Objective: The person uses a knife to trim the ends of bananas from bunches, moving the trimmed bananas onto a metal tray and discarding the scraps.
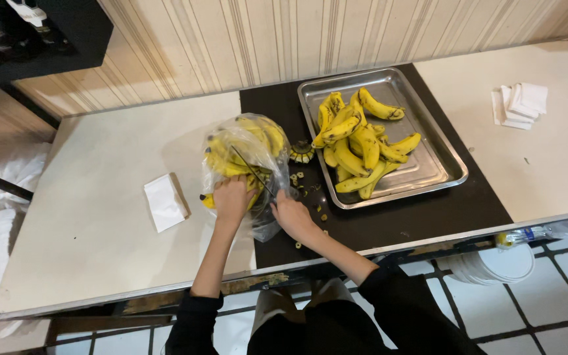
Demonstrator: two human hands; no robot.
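Striped beige wall panelling behind a long cream-topped bench [87, 217] with a black middle section, white-tiled floor below. Clear crinkled plastic bag [248, 164] of yellow bananas at the seam between the cream and black surfaces. Left hand [231, 199] pressed down on the near side of the bag, fingers curled over plastic and fruit. Right hand [290, 215] just beside it, closed around the handle of a thin dark-bladed knife [252, 171], blade slanting up and away across the bag. Small cut banana stem ends [307, 190] scattered on the black surface between bag and tray. Shallow rectangular stainless-steel tray [438, 164] to the right, loaded with loose yellow bananas [356, 141]. Folded white paper napkin [164, 202] on the cream surface left of the bag. Stack of folded white cloths [519, 104] well apart at far right.
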